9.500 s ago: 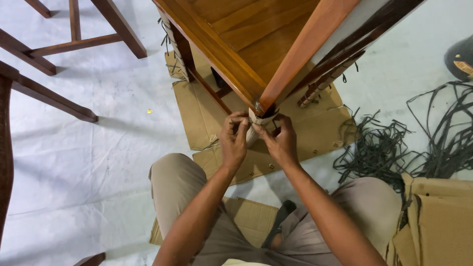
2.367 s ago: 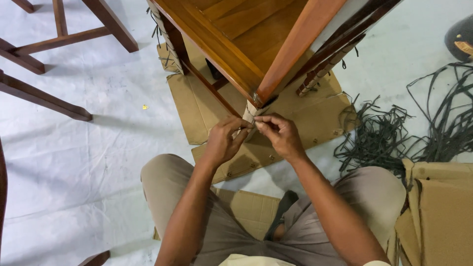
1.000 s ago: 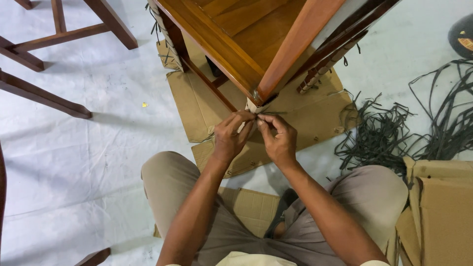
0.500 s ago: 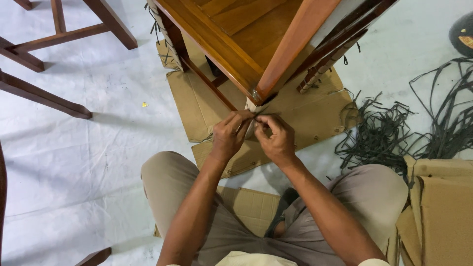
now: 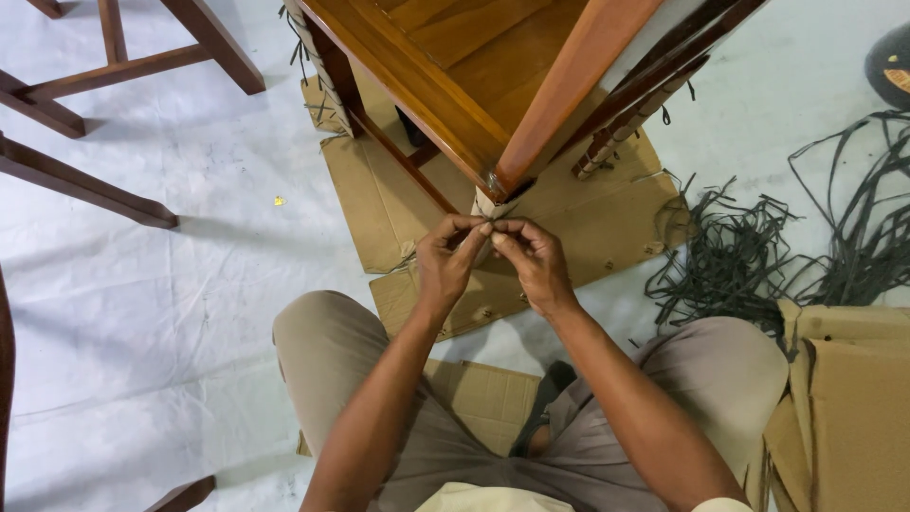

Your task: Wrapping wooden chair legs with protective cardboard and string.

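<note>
Both hands meet at the near leg of a varnished wooden chair [image 5: 455, 66], just below the corner where its seat rails join. The left hand [image 5: 445, 265] and the right hand [image 5: 536, 265] are pinched, fingertips pressed almost together, on a thin dark strap [image 5: 490, 224] drawn across the cardboard wrapping [image 5: 489, 205] on that leg — the strap itself is mostly hidden under the fingers. The leg stands on flattened cardboard sheets [image 5: 370, 204] spread over the white floor covering [image 5: 142, 313], close to the person's knees; the person sits with legs apart in tan trousers, another cardboard piece [image 5: 479, 398] lying between them.

The chair's two farther legs also carry cardboard wrapping tied with dark strap. To the right, on the floor, lies a loose tangle of dark straps [image 5: 749, 265] — well apart from the hands. A stack of folded cardboard [image 5: 844, 408] sits at the lower right edge. Bare legs and rails of other wooden furniture [image 5: 85, 180] cross the upper left corner.
</note>
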